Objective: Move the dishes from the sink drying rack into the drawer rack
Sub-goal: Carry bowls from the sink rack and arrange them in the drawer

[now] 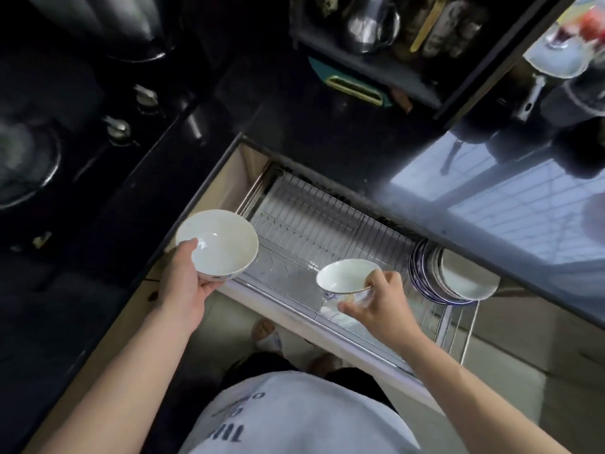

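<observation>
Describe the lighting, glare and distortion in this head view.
Head view: wide-angle bending of the straight counter edges; window glare on the glossy countertop; the stove side, upper left, lies in deep shadow; the drawer rack and both white bowls, left and right, are well lit; the shelf clutter up top is blurred.

A person stands over an open drawer rack [327, 231], a white bowl in each hand. The left hand [188, 280] grips the larger bowl [217, 244] at the rack's left end; the right hand [381, 299] pinches the smaller bowl [343, 276] by its rim above the wire grid. Stacked plates [458, 276] stand upright at the rack's right end.
</observation>
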`<action>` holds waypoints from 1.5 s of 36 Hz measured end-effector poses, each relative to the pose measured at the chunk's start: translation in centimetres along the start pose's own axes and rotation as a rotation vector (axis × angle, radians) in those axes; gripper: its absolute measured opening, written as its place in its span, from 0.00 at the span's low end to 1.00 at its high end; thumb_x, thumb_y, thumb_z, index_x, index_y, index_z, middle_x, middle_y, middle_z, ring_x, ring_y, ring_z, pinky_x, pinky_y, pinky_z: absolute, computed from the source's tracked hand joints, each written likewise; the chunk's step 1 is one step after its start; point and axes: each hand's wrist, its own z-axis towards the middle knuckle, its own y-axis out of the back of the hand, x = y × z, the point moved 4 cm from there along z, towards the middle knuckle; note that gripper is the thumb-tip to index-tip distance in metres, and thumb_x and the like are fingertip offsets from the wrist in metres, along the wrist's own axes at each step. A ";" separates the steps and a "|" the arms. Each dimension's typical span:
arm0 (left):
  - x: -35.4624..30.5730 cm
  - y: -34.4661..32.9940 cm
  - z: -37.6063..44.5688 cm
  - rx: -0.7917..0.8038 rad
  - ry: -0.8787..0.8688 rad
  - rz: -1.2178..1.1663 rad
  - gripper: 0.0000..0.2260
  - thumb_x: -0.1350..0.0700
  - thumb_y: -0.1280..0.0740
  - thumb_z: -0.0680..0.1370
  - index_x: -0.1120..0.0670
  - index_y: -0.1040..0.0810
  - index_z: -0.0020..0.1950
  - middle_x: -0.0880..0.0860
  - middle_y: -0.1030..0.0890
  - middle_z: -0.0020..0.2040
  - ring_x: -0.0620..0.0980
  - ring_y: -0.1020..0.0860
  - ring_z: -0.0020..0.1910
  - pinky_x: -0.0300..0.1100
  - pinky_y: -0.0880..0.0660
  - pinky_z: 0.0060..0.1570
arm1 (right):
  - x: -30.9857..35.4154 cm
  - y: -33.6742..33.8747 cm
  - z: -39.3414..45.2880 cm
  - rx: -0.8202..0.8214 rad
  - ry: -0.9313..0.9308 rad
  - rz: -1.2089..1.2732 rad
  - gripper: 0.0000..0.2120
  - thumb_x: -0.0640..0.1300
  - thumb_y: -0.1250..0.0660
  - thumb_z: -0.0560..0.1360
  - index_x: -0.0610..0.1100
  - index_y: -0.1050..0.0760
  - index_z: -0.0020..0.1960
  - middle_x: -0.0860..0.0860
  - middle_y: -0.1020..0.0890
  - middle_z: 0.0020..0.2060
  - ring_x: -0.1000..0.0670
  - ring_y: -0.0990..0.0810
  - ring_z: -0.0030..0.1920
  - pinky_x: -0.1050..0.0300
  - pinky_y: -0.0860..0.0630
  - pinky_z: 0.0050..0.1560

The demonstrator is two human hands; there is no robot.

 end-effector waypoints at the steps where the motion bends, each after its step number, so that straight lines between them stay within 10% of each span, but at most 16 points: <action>1: -0.1 0.1 0.3 -0.003 -0.012 -0.001 0.16 0.49 0.39 0.83 0.48 0.29 0.70 0.52 0.22 0.63 0.51 0.20 0.56 0.48 0.21 0.46 | 0.5 -0.2 0.5 0.006 0.015 -0.026 0.27 0.56 0.20 0.68 0.49 0.33 0.54 0.50 0.36 0.60 0.49 0.29 0.56 0.59 0.31 0.57; 15: -1.6 5.3 4.3 -0.218 -0.261 -0.053 0.15 0.46 0.35 0.80 0.42 0.24 0.67 0.46 0.21 0.64 0.48 0.21 0.62 0.49 0.19 0.54 | 9.5 -14.4 14.8 0.310 0.258 -0.434 0.35 0.55 0.22 0.68 0.46 0.33 0.69 0.47 0.37 0.61 0.46 0.31 0.58 0.46 0.27 0.69; 26: -2.1 5.7 5.8 -0.189 -0.282 -0.060 0.07 0.47 0.36 0.82 0.39 0.21 0.58 0.42 0.18 0.57 0.44 0.19 0.57 0.47 0.20 0.50 | 17.7 -20.7 20.7 0.440 0.274 -0.804 0.34 0.53 0.26 0.72 0.45 0.34 0.72 0.44 0.37 0.56 0.41 0.28 0.57 0.53 0.29 0.48; 32: -2.3 6.3 5.4 -0.181 -0.267 -0.076 0.09 0.46 0.36 0.82 0.39 0.22 0.61 0.44 0.19 0.59 0.46 0.19 0.59 0.48 0.19 0.52 | 18.2 -22.3 20.6 0.392 0.336 -0.817 0.35 0.56 0.28 0.74 0.43 0.36 0.75 0.43 0.33 0.62 0.41 0.30 0.61 0.53 0.26 0.55; 47: -0.2 3.8 5.2 -0.092 -0.132 -0.050 0.13 0.47 0.36 0.82 0.45 0.22 0.66 0.47 0.17 0.61 0.47 0.17 0.58 0.48 0.19 0.50 | 13.3 -18.7 21.2 0.361 0.206 -0.106 0.48 0.57 0.25 0.73 0.56 0.52 0.82 0.47 0.43 0.79 0.41 0.39 0.76 0.44 0.35 0.72; 54: 5.7 -1.9 6.8 0.104 0.253 -0.177 0.18 0.44 0.35 0.82 0.48 0.26 0.70 0.57 0.19 0.63 0.60 0.18 0.59 0.60 0.19 0.53 | 8.7 -9.7 12.2 0.871 -0.089 1.160 0.34 0.59 0.33 0.77 0.51 0.37 0.79 0.40 0.26 0.70 0.37 0.24 0.65 0.32 0.30 0.70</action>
